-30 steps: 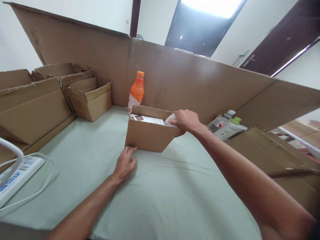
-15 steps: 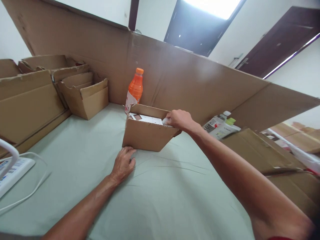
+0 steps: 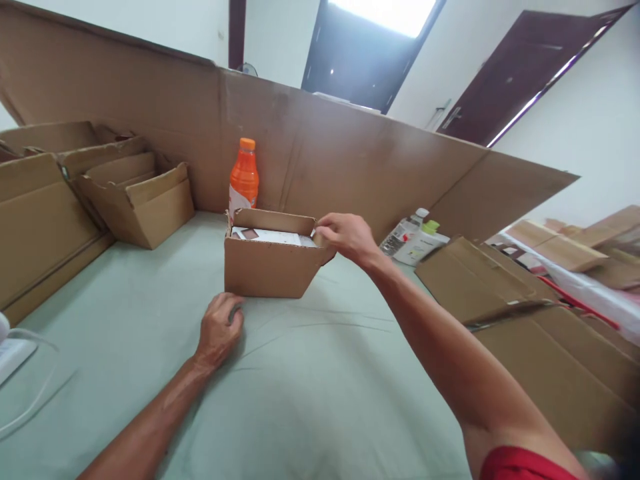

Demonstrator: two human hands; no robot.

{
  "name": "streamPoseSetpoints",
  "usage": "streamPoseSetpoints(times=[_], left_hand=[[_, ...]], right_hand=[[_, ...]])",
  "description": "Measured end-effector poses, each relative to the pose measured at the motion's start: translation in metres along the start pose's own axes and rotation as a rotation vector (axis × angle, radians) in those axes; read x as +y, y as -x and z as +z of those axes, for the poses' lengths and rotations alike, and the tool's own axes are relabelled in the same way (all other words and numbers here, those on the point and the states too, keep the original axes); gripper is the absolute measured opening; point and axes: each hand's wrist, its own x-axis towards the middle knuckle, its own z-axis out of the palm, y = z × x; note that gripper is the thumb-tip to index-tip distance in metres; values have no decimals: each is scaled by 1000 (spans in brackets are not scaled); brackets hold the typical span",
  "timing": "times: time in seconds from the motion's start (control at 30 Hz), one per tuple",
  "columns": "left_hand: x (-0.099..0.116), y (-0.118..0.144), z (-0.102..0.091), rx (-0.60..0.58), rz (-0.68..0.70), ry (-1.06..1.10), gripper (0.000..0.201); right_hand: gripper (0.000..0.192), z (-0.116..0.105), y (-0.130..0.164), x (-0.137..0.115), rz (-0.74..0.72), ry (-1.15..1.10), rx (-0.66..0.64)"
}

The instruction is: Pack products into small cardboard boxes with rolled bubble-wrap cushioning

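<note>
A small open cardboard box (image 3: pixel 267 270) stands on the pale green cloth in front of me, one end slanted. Inside it lies a flat white box (image 3: pixel 273 237) with a brown square printed near its left end. My right hand (image 3: pixel 349 235) is at the box's right end, thumb and fingers pinched at the rim. Whatever they grip there, a small pale piece or the edge itself, I cannot make out. My left hand (image 3: pixel 220 328) rests on the cloth by the box's lower left corner, holding nothing, thumb apart from loosely bent fingers.
An orange bottle (image 3: pixel 245 175) stands behind the box, against a tall cardboard wall (image 3: pixel 350 160). Several open cardboard boxes (image 3: pixel 165 207) are at left, near a white device with a cable (image 3: pixel 17 357). To the right are a clear bottle (image 3: pixel 403 233), a white pouch (image 3: pixel 423 247) and more cardboard boxes (image 3: pixel 473 280).
The view has swung right, so everything appears further left. My right hand's fingers have risen slightly from inside the box to its rim. My left hand stays by the box's corner.
</note>
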Motion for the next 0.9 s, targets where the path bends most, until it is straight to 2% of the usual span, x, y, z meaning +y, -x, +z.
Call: streamPoseSetpoints(times=[0.07, 0.1, 0.17, 0.2, 0.27, 0.33, 0.37, 0.43, 0.57, 0.63, 0.7, 0.8, 0.9], left_hand=[[1, -4, -9, 114, -56, -2, 32], [1, -8, -12, 168, -90, 3, 38], [2, -16, -15, 232, -167, 42, 55], [4, -20, -15, 226, -208, 83, 64], [8, -27, -12, 138, -292, 210, 78], [14, -29, -7, 7, -350, 342, 83], [17, -28, -5, -17, -360, 352, 83], [22, -22, -5, -12, -382, 341, 81], [36, 7, -11, 108, -465, 325, 77], [41, 28, -16, 209, -510, 331, 74], [40, 48, -22, 331, -550, 323, 72], [27, 64, -41, 526, -586, 283, 69], [6, 62, -70, 658, -587, 236, 70]], right_hand=[[26, -1, 30, 19, 40, -184, 190], [26, 4, 44, 28, 68, -267, 217], [28, 23, 69, 40, 128, -381, 126], [33, 36, 78, 43, 150, -429, 51], [46, 66, 90, 41, 177, -520, -85], [57, 91, 94, 32, 178, -620, -183], [59, 101, 94, 28, 175, -671, -216], [57, 113, 90, 21, 165, -743, -259], [44, 123, 68, 5, 121, -762, -277], [42, 129, 52, -14, 55, -790, -283], [44, 139, 35, -44, -36, -845, -306], [46, 157, 8, -104, -176, -936, -367], [49, 177, -13, -171, -265, -996, -420]])
